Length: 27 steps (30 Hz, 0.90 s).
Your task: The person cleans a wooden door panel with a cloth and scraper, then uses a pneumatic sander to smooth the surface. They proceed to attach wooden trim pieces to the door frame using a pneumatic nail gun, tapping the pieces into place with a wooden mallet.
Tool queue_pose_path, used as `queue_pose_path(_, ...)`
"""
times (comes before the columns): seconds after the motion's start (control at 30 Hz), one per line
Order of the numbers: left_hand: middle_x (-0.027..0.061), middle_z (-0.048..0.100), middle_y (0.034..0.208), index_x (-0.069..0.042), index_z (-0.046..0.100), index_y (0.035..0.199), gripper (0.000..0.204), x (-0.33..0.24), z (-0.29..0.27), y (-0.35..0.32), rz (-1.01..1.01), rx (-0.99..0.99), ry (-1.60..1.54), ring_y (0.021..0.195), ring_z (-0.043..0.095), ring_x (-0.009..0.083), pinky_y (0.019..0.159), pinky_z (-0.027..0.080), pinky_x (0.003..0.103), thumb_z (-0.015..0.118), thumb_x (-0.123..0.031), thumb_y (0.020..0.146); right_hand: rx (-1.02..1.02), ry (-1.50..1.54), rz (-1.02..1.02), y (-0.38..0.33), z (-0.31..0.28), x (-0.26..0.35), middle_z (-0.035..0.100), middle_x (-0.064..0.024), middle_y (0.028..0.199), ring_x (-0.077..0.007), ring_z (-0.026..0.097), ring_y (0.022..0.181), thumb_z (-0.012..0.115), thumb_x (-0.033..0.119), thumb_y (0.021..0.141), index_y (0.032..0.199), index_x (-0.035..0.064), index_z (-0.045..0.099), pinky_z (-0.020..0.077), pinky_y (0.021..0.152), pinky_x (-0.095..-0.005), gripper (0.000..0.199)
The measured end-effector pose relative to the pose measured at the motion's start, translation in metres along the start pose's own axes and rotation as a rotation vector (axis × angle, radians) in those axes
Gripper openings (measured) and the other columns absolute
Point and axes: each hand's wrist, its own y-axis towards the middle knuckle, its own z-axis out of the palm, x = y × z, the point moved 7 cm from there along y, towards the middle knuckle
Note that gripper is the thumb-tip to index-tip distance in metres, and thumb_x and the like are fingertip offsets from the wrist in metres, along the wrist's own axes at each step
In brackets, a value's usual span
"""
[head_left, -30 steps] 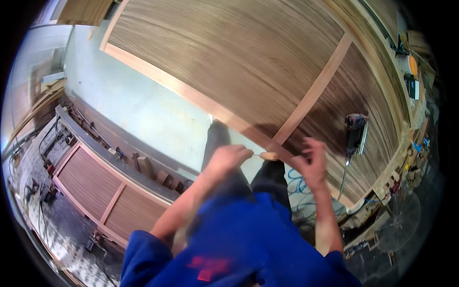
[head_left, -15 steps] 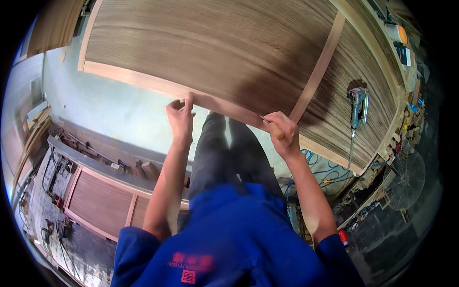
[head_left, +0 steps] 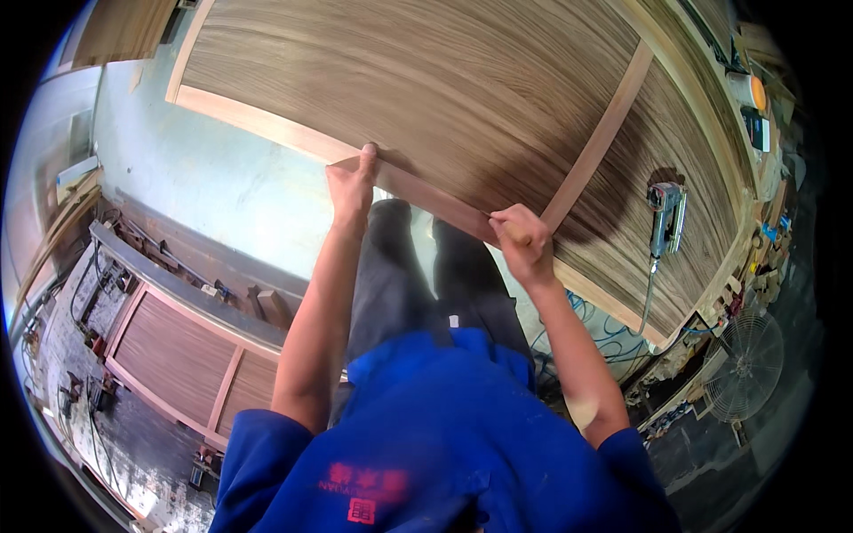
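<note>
Fingers [head_left: 369, 155] of both hands pinching thin wood strip [head_left: 426, 191], veneered panel [head_left: 462, 80] beneath

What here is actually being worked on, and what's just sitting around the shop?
In use: left hand and right hand, both on a thin wood strip along the near edge of the big veneered panel.

Lying about: power tool on the panel, floor fan, second panel.

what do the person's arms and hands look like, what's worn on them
Both forearms are bare. The left hand and right hand wear no gloves. Short bright-blue sleeves end near the elbows, part of a blue work shirt with a small red printed mark on the front.
</note>
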Motion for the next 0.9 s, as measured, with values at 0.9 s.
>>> queue_pose_path(0.9,0.0271,0.059,0.135,0.013,0.040,0.136,0.075,-0.095,-0.255,0.265,0.075,-0.141,-0.358,0.125,0.060,0.0301,0.106,0.049,0.041,0.078,-0.038,0.097,0.205,-0.141,-0.204,0.321,0.354,0.305,0.072,-0.0171,0.100,-0.0411,0.071,0.091,0.068,0.021,0.099,0.105,0.0019,0.073,0.0563,0.078,-0.0487,0.021)
